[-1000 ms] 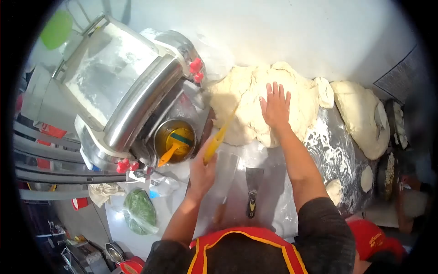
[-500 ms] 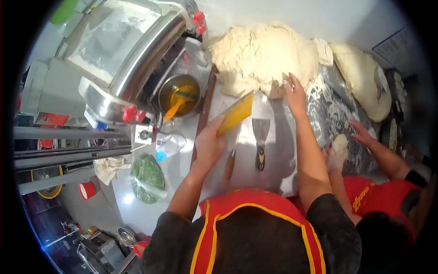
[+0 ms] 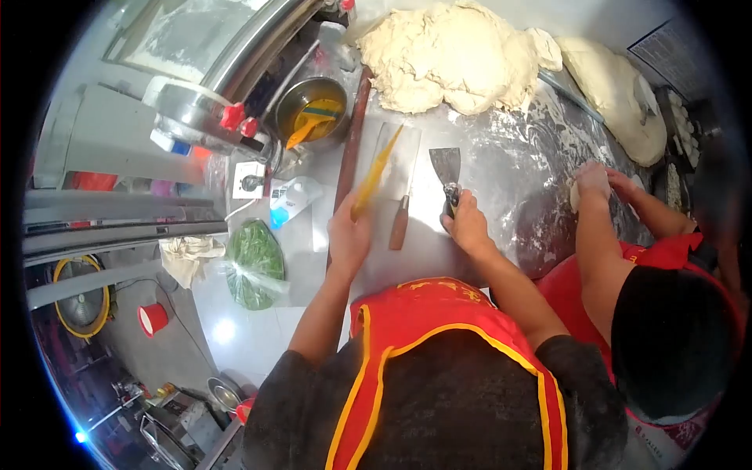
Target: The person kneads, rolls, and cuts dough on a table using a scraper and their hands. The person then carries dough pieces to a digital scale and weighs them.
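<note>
My left hand [image 3: 349, 235] is closed round a yellow scraper [image 3: 374, 176], its blade pointing up and away from me. My right hand [image 3: 468, 225] has its fingers around the black handle of a metal putty knife [image 3: 446, 166], which lies on the steel table. Between my two hands rests a broad-bladed cleaver with a wooden handle [image 3: 399, 223]. Beyond them, a large mass of pale dough [image 3: 446, 59] lies at the table's far side. A metal pot [image 3: 312, 110] holding yellow liquid and an orange brush [image 3: 307, 129] stands to the left.
On the right, a co-worker's hands [image 3: 593, 178] hold a small dough piece. A long dough slab [image 3: 615, 94] lies at the back right. A rolling machine [image 3: 235, 47] stands at the back left. Bagged greens [image 3: 254, 262] and a power socket [image 3: 249, 180] are nearer on the left.
My right hand has left the dough and come back to the putty knife's handle. The yellow scraper stays in my left hand, now seen nearly edge-on. The view has shifted toward me.
</note>
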